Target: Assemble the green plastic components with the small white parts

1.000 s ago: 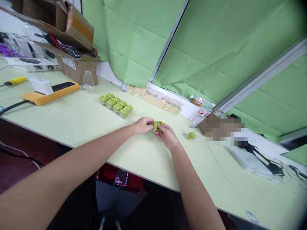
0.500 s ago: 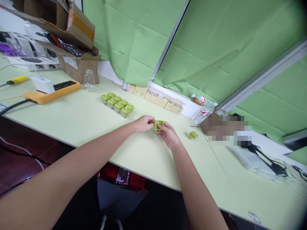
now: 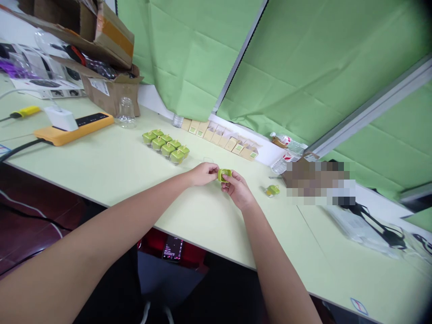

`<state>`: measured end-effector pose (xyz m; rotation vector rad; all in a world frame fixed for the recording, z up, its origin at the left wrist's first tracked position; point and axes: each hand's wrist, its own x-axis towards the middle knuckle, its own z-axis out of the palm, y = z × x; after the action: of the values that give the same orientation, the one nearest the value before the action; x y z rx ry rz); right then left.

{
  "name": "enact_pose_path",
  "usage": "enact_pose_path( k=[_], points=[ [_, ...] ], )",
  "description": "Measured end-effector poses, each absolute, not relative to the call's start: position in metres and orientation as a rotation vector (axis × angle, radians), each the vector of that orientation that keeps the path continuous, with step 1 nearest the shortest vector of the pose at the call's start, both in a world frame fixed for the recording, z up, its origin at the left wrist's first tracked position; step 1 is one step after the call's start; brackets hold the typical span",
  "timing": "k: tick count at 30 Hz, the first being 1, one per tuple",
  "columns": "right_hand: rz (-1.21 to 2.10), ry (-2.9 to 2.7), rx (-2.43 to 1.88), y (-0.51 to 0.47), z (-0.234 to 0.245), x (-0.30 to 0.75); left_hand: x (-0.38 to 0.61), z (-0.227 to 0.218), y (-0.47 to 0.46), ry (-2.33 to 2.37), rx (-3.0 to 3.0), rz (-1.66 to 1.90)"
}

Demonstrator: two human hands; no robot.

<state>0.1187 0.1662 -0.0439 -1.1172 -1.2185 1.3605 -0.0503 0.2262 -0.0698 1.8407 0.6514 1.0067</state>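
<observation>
My right hand (image 3: 236, 189) grips a small green square lid (image 3: 224, 175), its hollow underside turned towards me and the thumb pressed inside. At the lid's left edge, my left hand (image 3: 204, 174) has its fingers closed and touching it; the fingertips are partly hidden. Just behind my left hand lies a clear, see-through piece (image 3: 208, 159), hard to make out. A block of several green-lidded small clear cups (image 3: 166, 146) stands to the left. To the right, one more green-lidded cup (image 3: 272, 191) with something yellow inside sits alone.
Small cardboard boxes (image 3: 222, 138) line the back of the table (image 3: 135, 175). At left are an orange power strip (image 3: 77, 129), a clear jar (image 3: 126, 112) and large cartons (image 3: 111, 90). Plastic bottles (image 3: 283, 159) and a black strap (image 3: 378, 227) lie at right.
Almost nothing differs. Both hands keep the green lid in the same place, and the whole view has shifted very slightly.
</observation>
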Motion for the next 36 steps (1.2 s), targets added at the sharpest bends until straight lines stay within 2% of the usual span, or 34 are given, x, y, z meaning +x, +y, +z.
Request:
enact_pose_path(
  k=[36],
  points=[
    [1.403, -1.219, -1.126, 0.1661, -0.0439, 0.1225, -0.0522, -0.0742, 0.2263, 0.697, 1.970, 0.991]
  ],
)
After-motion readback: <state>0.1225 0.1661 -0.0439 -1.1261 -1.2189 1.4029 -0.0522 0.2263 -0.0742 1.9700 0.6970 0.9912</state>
